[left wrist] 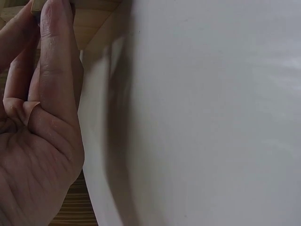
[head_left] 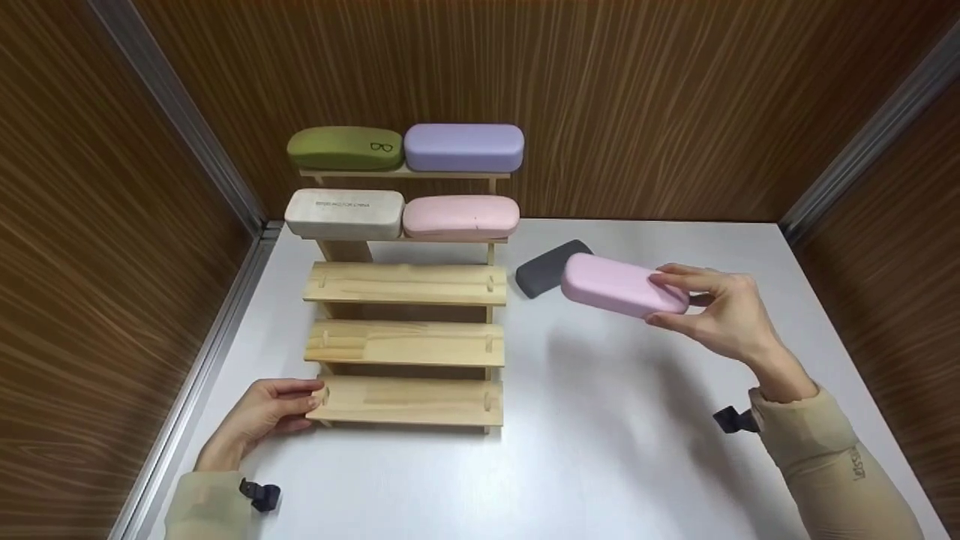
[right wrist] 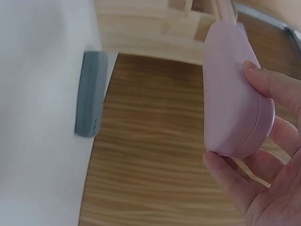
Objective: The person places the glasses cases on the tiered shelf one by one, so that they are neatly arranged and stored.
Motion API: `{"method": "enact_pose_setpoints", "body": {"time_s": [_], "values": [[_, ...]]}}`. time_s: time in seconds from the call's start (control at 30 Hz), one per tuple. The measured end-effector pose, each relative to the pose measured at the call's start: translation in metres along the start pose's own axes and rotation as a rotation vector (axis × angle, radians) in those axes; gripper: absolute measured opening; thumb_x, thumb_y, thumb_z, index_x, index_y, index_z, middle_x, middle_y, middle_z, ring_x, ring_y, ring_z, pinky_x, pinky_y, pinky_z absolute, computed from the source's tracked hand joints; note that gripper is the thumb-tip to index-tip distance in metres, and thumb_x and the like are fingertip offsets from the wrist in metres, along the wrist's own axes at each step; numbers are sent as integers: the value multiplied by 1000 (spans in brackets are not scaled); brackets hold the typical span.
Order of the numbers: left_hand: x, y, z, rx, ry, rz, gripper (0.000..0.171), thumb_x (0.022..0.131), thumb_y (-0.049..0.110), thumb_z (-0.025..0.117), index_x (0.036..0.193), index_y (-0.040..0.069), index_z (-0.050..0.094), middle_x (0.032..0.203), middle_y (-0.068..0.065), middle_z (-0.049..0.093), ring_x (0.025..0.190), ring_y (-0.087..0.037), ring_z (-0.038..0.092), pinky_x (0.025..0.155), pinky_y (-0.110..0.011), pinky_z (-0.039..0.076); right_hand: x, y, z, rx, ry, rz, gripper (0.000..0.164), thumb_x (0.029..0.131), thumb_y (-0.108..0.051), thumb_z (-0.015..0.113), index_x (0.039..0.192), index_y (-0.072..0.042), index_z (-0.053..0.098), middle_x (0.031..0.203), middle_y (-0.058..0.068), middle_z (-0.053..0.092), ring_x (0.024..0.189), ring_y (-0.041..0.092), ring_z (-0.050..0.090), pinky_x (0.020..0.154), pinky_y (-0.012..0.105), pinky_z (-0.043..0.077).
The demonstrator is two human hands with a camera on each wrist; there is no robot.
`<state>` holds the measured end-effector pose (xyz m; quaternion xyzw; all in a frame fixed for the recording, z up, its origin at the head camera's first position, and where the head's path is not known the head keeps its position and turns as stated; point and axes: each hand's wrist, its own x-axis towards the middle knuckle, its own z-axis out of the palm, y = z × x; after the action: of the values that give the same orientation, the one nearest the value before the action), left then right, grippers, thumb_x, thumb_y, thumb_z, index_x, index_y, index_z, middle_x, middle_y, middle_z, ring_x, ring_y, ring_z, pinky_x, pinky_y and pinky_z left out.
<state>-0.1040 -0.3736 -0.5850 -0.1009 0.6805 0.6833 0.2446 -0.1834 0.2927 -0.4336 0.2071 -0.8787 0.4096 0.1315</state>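
Note:
My right hand (head_left: 724, 315) grips one end of a pink glasses case (head_left: 611, 285) and holds it above the white table. In the right wrist view the same case (right wrist: 230, 94) is closed, with thumb and fingers about its end. My left hand (head_left: 259, 412) pinches the left end of the lowest board of a tiered wooden rack (head_left: 420, 401); in the left wrist view only a corner of the rack (left wrist: 91, 21) shows. Behind the held case, a dark grey glasses case (head_left: 544, 270) lies on the table, partly covered by it in the head view.
The top tier holds a green case (head_left: 337, 150) and a lavender case (head_left: 465, 148). One tier down are a whitish case (head_left: 345, 217) and a light pink case (head_left: 461, 216). Wood-grained panels (head_left: 637, 112) enclose the white table (head_left: 570, 465) at the back and sides.

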Motion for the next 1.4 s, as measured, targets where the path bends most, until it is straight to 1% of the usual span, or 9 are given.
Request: {"method": "enact_pose_setpoints", "body": {"time_s": [0.4, 0.5, 0.67, 0.73, 0.83, 0.97, 1.07, 1.2, 1.4], "values": [[1, -1, -1, 12, 6, 19, 28, 103, 3, 78, 121, 23, 86, 107, 13, 83, 91, -6, 80, 82, -24, 73, 12, -35, 23, 14, -73, -64, 56, 70, 2, 106, 123, -7, 87, 130, 22, 83, 112, -12, 68, 85, 3, 63], [1, -1, -1, 16, 12, 19, 27, 103, 3, 78, 123, 21, 86, 108, 13, 83, 92, -6, 80, 81, -24, 73, 15, -42, 30, 19, -91, -74, 56, 71, 1, 105, 123, -7, 87, 130, 21, 83, 113, 1, 75, 85, 4, 63], [1, -2, -2, 30, 19, 19, 28, 104, 4, 78, 126, 19, 85, 109, 14, 82, 92, -6, 80, 81, -24, 73, 20, -54, 43, 15, -123, -102, 55, 72, -1, 105, 124, -6, 86, 131, 24, 82, 113, 36, 82, 85, 2, 61], [1, -2, -2, 31, 18, 19, 28, 104, 4, 78, 126, 19, 85, 109, 14, 82, 92, -6, 80, 81, -24, 73, 23, -58, 48, 18, -137, -111, 54, 72, -1, 105, 123, -5, 86, 131, 25, 81, 112, 41, 82, 85, 2, 61], [2, -2, -2, 32, 13, 20, 28, 104, 4, 77, 126, 21, 85, 109, 14, 82, 92, -6, 81, 81, -24, 73, 27, -65, 57, 18, -154, -119, 54, 72, -2, 105, 123, -5, 86, 132, 25, 81, 112, 41, 82, 85, 2, 60], [2, -3, -1, 38, 10, 23, 28, 104, 5, 78, 126, 20, 85, 108, 14, 82, 91, -6, 81, 81, -24, 73, 34, -77, 69, 16, -166, -133, 55, 72, -6, 107, 123, -6, 87, 133, 23, 81, 117, 40, 82, 93, 5, 60], [1, -1, -1, 43, 17, 17, 28, 103, 6, 80, 127, 19, 85, 110, 15, 81, 92, -5, 80, 81, -23, 73, 40, -85, 79, 10, -162, -165, 55, 73, -11, 107, 123, -8, 87, 131, 21, 82, 119, 40, 82, 97, 21, 66], [0, 0, 0, 43, 28, 5, 27, 102, 8, 82, 125, 22, 86, 111, 15, 81, 92, -3, 78, 81, -22, 72, 48, -95, 92, 22, -161, -199, 54, 73, -15, 107, 123, -8, 87, 131, 19, 83, 118, 39, 81, 95, 41, 70], [1, -1, 0, 28, 24, 12, 28, 103, 6, 80, 125, 21, 86, 109, 14, 82, 91, -4, 79, 80, -23, 73, 64, -106, 109, 36, -169, -203, 53, 75, -16, 106, 124, -8, 86, 133, 21, 81, 118, 38, 82, 91, 40, 73]]}}
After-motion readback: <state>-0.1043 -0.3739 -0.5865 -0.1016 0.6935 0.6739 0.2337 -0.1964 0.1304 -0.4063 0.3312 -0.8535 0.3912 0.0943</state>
